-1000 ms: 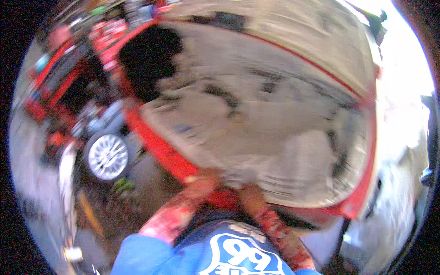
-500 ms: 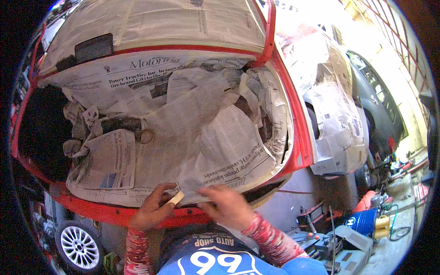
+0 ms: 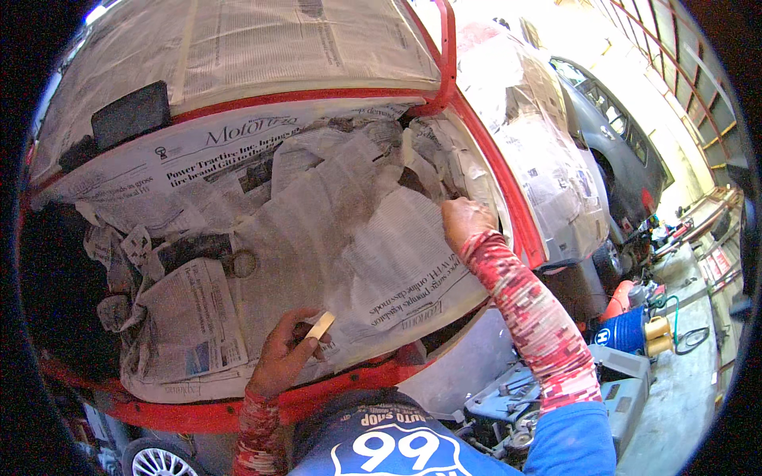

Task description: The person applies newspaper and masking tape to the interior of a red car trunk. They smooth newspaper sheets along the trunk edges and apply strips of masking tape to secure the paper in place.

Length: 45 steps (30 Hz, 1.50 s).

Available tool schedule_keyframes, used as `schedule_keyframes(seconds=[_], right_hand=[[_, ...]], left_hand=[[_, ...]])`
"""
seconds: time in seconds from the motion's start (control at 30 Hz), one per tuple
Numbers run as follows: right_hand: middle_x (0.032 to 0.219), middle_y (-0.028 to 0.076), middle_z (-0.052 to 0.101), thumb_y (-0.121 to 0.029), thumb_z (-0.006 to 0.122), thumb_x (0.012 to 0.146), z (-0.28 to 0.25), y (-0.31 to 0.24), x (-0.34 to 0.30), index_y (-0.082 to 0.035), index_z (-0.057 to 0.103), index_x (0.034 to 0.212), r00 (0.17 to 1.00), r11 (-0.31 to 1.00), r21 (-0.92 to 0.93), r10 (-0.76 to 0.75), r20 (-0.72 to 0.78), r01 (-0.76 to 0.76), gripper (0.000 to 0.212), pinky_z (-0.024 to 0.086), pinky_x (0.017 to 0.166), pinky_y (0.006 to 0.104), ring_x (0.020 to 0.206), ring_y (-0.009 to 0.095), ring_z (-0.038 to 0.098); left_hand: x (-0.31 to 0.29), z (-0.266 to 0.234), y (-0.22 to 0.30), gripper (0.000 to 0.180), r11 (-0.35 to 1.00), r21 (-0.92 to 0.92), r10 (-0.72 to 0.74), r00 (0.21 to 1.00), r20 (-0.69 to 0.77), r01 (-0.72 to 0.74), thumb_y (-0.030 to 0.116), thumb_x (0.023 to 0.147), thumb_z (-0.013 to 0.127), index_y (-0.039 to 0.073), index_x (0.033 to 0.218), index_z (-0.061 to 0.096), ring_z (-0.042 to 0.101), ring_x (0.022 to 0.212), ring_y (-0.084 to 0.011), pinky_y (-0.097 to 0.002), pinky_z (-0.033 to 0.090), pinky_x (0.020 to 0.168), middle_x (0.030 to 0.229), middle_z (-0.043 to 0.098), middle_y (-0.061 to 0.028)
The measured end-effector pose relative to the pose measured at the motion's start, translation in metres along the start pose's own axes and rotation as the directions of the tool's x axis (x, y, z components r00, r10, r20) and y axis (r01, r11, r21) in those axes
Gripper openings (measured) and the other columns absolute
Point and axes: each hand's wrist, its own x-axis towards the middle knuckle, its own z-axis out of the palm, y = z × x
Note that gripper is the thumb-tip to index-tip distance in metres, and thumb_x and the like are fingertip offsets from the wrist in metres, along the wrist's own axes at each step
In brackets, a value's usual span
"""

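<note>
My left hand (image 3: 278,357) grips a roll of pale masking tape (image 3: 321,325) between thumb and fingers, just above the near rim of a red car's open trunk. Farther right, my right hand (image 3: 468,222) is curled closed against the newspaper (image 3: 397,254) at the trunk's right edge; its fingertips are hidden, so what it pinches cannot be made out. Overlapping newspaper sheets cover the trunk opening, crumpled toward the left and the far right corner. Bare red body metal (image 3: 516,206) frames the sheets on the right.
Newspaper also covers the car's rear window (image 3: 278,47). A second paper-covered car (image 3: 548,159) and a dark grey car (image 3: 619,143) stand to the right. At lower right are a blue drum (image 3: 621,331) and grey equipment (image 3: 615,381). A wheel (image 3: 159,460) lies low on the left.
My right hand has moved from the near rim, beside the left hand, up and right to the trunk's right edge. My left hand still holds the tape near the rim. The view has shifted.
</note>
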Motion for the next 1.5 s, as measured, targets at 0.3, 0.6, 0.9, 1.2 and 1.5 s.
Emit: schedule_keyframes(seconds=[0.3,0.6,0.9,1.2,1.5], right_hand=[[0.098,0.018,0.08,-0.013,0.062,0.099,-0.019,0.012,-0.019,-0.009,0.079,0.104,0.993,0.995,-0.057,0.071,-0.099,-0.077,0.018,0.066,0.078,0.05,0.095,0.036,0.08],[0.098,0.018,0.079,-0.016,0.07,0.091,-0.03,0.032,-0.017,-0.014,0.074,0.113,0.992,0.99,-0.061,-0.127,-0.011,0.126,0.023,0.06,0.084,0.0515,0.094,0.036,0.078],[0.113,0.015,0.075,-0.012,0.074,0.09,-0.044,0.072,-0.052,-0.006,0.074,0.11,0.89,0.904,0.255,-0.227,-0.396,0.344,0.022,0.055,0.095,0.0472,0.108,0.036,0.068],[0.106,0.017,0.074,-0.015,0.081,0.09,-0.026,0.093,-0.085,-0.002,0.072,0.122,0.891,0.794,0.594,0.173,-0.42,0.126,0.035,0.056,0.086,0.0418,0.094,0.032,0.071],[0.103,0.013,0.074,-0.014,0.08,0.094,-0.049,0.074,-0.125,0.001,0.075,0.119,0.917,0.624,0.763,0.185,-0.354,0.169,0.03,0.054,0.078,0.0326,0.083,0.018,0.065]], left_hand=[[0.061,0.015,-0.005,0.048,0.92,0.359,0.165,0.986,0.019,-0.161,0.003,0.101,0.061,0.006,0.148,0.055,0.072,0.102,-0.0284,-0.0409,0.058,0.09,0.13,0.07,-0.0229],[0.144,0.17,-0.002,0.06,0.57,0.733,0.381,0.91,0.165,-0.371,0.003,0.086,0.066,0.001,0.146,0.056,0.067,0.108,-0.0458,-0.0526,0.056,0.093,0.118,0.064,-0.0292],[0.162,0.233,0.017,0.053,0.554,0.653,0.55,0.816,0.18,-0.517,0.005,0.09,0.062,-0.003,0.142,0.055,0.062,0.113,-0.0422,-0.0526,0.053,0.094,0.12,0.061,-0.0245],[0.165,0.229,0.024,0.049,0.57,0.644,0.549,0.82,0.163,-0.51,0.005,0.089,0.063,0.004,0.138,0.061,0.065,0.11,-0.042,-0.0548,0.052,0.095,0.115,0.065,-0.0226],[0.135,0.182,0.058,0.048,0.875,0.132,0.465,0.885,0.03,-0.465,-0.003,0.103,0.059,0.004,0.147,0.041,0.072,0.114,-0.0338,-0.0424,0.057,0.097,0.121,0.068,-0.0222]])
